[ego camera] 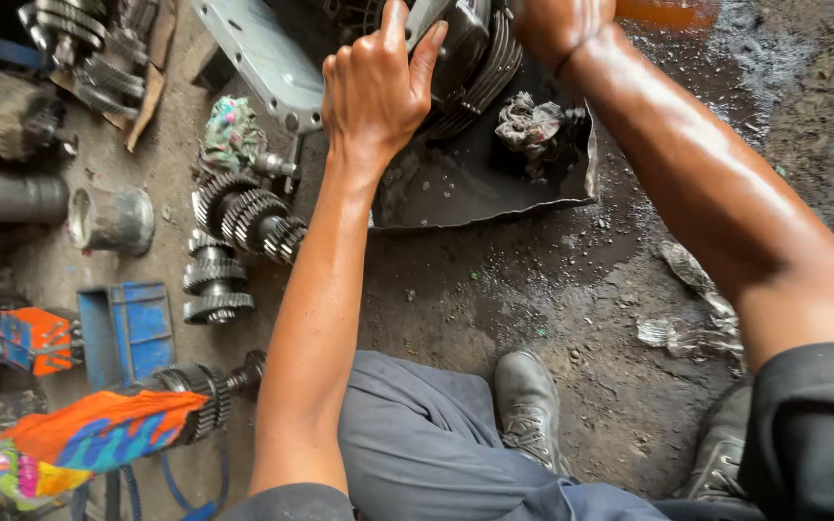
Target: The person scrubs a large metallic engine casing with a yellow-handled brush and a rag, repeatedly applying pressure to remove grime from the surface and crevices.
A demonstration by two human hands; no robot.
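My left hand (375,85) grips the edge of a dark finned metal housing (470,53) at the top of the view. My right hand (557,27) is closed on the same housing's far side, partly cut off by the frame edge. The housing stands in a black oily tray (480,183), with a dirty rag (531,125) lying beside it. A grey metal cover plate (263,53) lies just left of my left hand.
Gear shafts (248,214) and stacked gears (214,285) lie on the oily floor at left, with a metal sleeve (110,218), a blue box (127,328), an orange box (39,338) and a colourful cloth (89,439) over another shaft. My shoes (528,405) are below.
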